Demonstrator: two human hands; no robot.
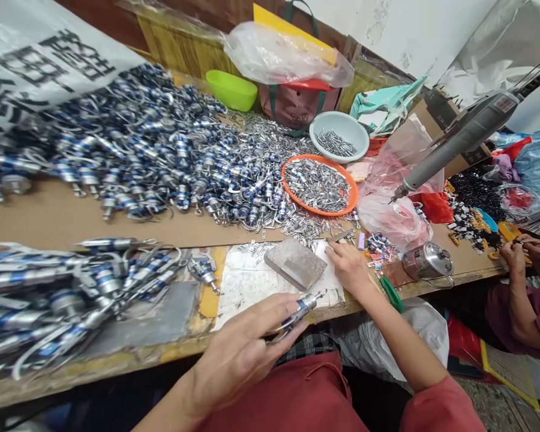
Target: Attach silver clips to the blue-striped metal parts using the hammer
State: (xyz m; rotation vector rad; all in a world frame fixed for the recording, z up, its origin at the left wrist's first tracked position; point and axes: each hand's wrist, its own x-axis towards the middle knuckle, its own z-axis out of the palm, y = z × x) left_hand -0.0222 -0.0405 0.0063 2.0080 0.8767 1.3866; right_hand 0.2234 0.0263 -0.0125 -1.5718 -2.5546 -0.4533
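Observation:
My left hand (245,345) is closed around a blue-and-silver cylindrical metal fitting (302,307), held above the front edge of the bench. Its pointed tip sticks out past my fingers to the right. My right hand (350,267) reaches onto the bench, fingers pressed on a thin, flat metal tool (342,236) whose exact kind I cannot make out. Between the two hands lies a grey rectangular metal block (296,263) on a stained white sheet (238,279). One similar fitting (203,270) rests left of the sheet.
Behind is a large heap of blue-and-silver fittings (162,144). An orange tray (353,195) and a pale blue bowl (317,135) hold small metal parts. An electric screwdriver (459,141) hangs at right, above a lidded metal cup (427,261). A co-worker's hands (515,255) are at far right.

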